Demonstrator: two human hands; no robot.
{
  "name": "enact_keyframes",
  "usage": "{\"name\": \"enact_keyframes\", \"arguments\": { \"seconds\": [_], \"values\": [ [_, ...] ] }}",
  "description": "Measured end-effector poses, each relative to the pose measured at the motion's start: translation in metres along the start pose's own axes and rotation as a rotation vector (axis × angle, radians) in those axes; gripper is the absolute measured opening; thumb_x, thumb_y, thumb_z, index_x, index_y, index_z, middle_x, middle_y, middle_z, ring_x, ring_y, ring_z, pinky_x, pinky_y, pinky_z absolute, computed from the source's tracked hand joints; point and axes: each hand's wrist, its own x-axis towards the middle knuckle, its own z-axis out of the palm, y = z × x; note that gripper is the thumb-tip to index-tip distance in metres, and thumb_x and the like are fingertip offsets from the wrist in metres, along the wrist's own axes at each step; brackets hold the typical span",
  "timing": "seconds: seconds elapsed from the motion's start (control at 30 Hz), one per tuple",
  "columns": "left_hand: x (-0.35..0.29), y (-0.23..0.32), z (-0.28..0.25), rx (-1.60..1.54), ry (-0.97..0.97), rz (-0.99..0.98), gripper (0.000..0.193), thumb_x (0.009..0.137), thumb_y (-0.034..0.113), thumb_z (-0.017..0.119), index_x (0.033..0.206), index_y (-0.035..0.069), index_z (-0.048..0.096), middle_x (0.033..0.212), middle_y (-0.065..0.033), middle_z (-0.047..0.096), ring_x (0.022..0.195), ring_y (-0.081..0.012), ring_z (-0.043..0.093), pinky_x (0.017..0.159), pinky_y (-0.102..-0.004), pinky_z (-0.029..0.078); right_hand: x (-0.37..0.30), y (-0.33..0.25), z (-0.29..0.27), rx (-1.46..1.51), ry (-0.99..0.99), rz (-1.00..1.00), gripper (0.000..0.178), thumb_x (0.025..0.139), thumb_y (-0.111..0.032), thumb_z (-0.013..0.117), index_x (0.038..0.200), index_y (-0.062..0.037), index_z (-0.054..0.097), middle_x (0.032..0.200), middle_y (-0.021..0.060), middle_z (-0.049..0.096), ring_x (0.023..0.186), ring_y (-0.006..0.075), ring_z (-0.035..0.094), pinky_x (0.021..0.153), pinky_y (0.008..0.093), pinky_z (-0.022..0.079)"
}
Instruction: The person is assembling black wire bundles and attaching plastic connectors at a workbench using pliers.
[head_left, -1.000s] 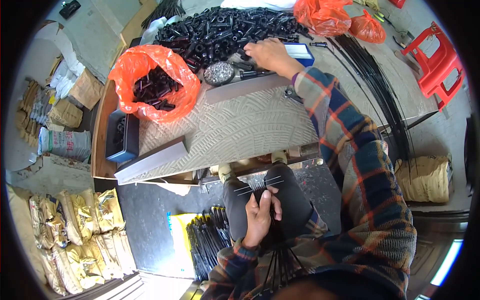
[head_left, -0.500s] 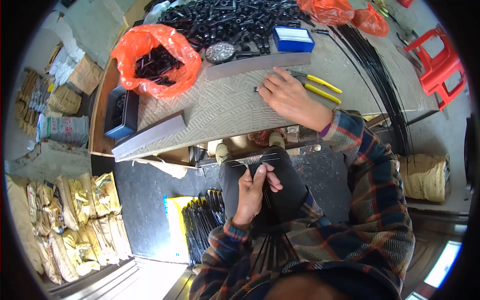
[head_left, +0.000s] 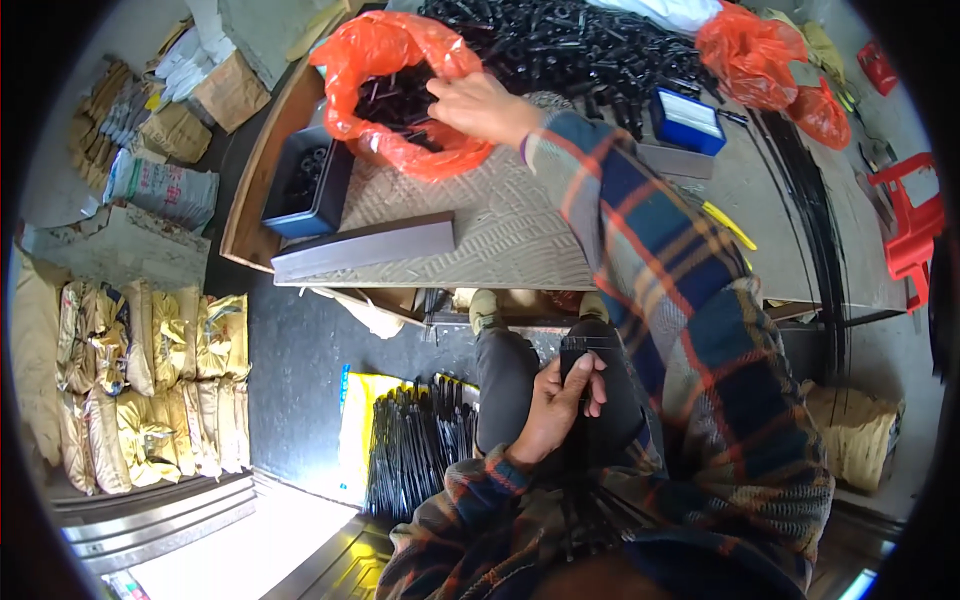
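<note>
My right hand (head_left: 485, 108) reaches over the orange plastic bag (head_left: 365, 45) on the table, fingers curled at its opening. Small black parts (head_left: 395, 100) lie inside the bag. Whatever the fingertips may hold is hidden. My left hand (head_left: 553, 408) is above my lap, thumb pressed against the fingers, closed on thin wire pieces (head_left: 592, 345); a dark piece (head_left: 573, 352) shows just beyond its fingertips. Long thin black rods (head_left: 590, 515) lie across my lap, close to my body.
On the table are a heap of black parts (head_left: 560, 45), a blue box (head_left: 688, 120), a dark bin (head_left: 308, 185), a grey metal bar (head_left: 365, 248), yellow-handled pliers (head_left: 730, 226) and long black rods (head_left: 815, 215). More rods (head_left: 420, 440) stand on the floor, left. A red stool (head_left: 908, 225) is at right.
My right hand has moved left from beside the pliers to the orange bag, its sleeve now crossing the table. My left hand still grips the wire pieces. The whole view has shifted.
</note>
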Motion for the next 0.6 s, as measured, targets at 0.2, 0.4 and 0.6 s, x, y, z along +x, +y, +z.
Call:
{"name": "enact_keyframes", "arguments": {
  "seconds": [0.2, 0.4, 0.6],
  "values": [
    [0.003, 0.009, -0.002, -0.001, 0.015, -0.012, 0.023, 0.094, 0.022, 0.043, 0.091, 0.001, 0.051, 0.062, -0.0046, 0.053, 0.05, -0.0088, 0.049, 0.046, -0.0205, 0.039, 0.003, -0.005, -0.015, 0.152, -0.005, 0.132, 0.009, 0.077, -0.014, 0.054, 0.082, -0.0069, 0.059, 0.086, 0.0088, 0.057, 0.073, 0.0246, 0.06, 0.058, 0.036, 0.048],
    [0.004, -0.004, -0.005, -0.193, -0.018, 0.102, 0.036, 0.096, 0.036, 0.026, 0.107, 0.002, 0.034, 0.077, -0.0186, 0.059, 0.049, -0.0179, 0.053, 0.046, -0.0232, 0.041, -0.103, -0.086, -0.141, 1.223, -0.074, 0.54, 0.022, 0.081, -0.013, 0.061, 0.102, -0.0051, 0.058, 0.087, 0.0028, 0.06, 0.065, 0.01, 0.056, 0.055, 0.0242, 0.046],
    [-0.017, -0.007, 0.016, -0.053, 0.047, 0.146, 0.032, 0.097, 0.032, 0.024, 0.107, 0.003, 0.032, 0.094, -0.0254, 0.06, 0.058, -0.0231, 0.06, 0.051, -0.0264, 0.047, -0.17, -0.139, -0.194, 1.492, -0.208, 0.678, 0.018, 0.082, -0.009, 0.062, 0.098, -0.0003, 0.062, 0.084, 0.004, 0.064, 0.065, 0.005, 0.053, 0.058, 0.0183, 0.043]
  ]
}}
